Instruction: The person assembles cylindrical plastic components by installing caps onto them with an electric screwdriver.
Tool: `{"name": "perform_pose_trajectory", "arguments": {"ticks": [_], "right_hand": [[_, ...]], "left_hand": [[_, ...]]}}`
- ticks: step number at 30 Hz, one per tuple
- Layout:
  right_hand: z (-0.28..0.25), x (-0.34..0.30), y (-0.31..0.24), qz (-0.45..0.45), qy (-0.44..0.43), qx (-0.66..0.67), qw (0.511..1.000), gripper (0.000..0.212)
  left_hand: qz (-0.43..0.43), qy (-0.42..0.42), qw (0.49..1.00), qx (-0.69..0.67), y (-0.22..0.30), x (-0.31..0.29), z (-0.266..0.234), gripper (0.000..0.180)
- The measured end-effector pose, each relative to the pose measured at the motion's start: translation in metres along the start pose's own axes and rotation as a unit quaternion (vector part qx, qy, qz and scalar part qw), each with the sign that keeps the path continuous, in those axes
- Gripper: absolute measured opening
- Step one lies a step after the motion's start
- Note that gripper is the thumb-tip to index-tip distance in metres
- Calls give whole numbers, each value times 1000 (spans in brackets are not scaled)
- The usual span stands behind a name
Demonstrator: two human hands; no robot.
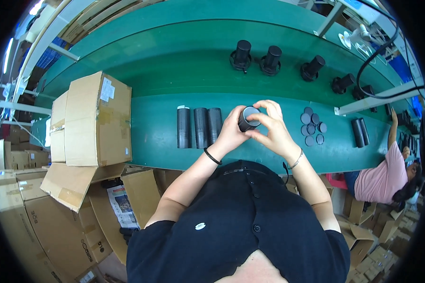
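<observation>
Just in front of my body, both hands hold a short black tube [243,123], its round opening facing up and showing a pale inside. My left hand [230,130] wraps the tube's left side. Fingers and thumb of my right hand [275,128] grip it from the right, with some fingertips at the rim. Left of my hands, three black cylinders [201,128] lie side by side on the green table. Several round black caps [311,128] are grouped to the right of my right hand. The tube's lower end is hidden by my fingers.
A large cardboard box [99,120] stands on the table at left. Behind the table, black cylindrical units on wider bases [270,60] line the green belt [184,61]. Two more black cylinders [358,132] lie at right, near a person in pink [382,177]. An open carton [141,198] sits below left.
</observation>
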State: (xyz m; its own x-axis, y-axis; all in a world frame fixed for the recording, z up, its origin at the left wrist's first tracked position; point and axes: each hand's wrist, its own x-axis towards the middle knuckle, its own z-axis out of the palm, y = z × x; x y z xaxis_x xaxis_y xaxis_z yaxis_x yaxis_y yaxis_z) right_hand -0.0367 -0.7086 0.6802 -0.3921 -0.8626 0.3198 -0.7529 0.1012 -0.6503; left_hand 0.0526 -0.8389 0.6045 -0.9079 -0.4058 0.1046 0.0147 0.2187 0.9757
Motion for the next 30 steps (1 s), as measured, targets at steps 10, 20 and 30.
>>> {"name": "perform_pose_trajectory", "arguments": {"ticks": [10,20,30], "right_hand": [[17,-33,21,66,77,49,994,32],[-4,-130,229,407,59,-352,841,52],[-1,-143,247,371,3,-342,863,59]], "left_hand": [[-24,-50,977,-208,-28,-6,19,66],[-258,6,875,-409,-55,1,6,51],[-268,1,875,-404,-47,6,0,60]]}}
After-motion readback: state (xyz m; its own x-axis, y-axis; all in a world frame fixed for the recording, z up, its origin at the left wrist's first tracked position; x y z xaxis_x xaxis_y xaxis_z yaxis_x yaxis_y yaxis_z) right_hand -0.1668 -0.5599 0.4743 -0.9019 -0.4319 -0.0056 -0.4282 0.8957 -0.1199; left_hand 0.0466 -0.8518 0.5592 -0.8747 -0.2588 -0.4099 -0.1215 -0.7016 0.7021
